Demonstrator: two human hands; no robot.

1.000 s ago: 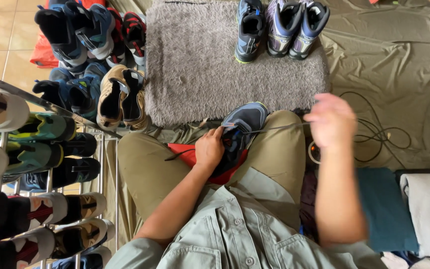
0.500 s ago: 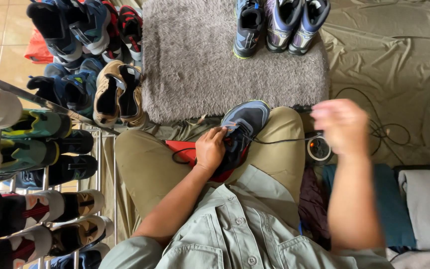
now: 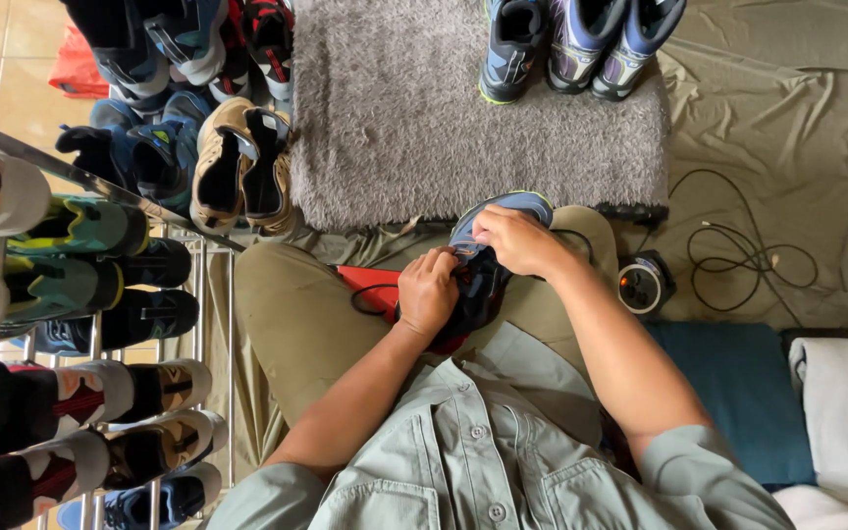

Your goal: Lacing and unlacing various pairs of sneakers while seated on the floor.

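2 hands on blue shoe [image 3: 488,265], left hand [image 3: 428,291] clasping side, right hand [image 3: 512,238] pinching lace

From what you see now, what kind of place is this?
Probably a home floor corner used for sorting or caring for shoes. A metal shoe rack full of pairs stands at one side, more sneakers sit on a grey shaggy rug, and a cloth covers the floor.

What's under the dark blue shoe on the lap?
The dark blue shoe rests on something red spread across the lap. Only its edge shows by the left hand; the shoe and both hands, the right hand too, cover the rest.
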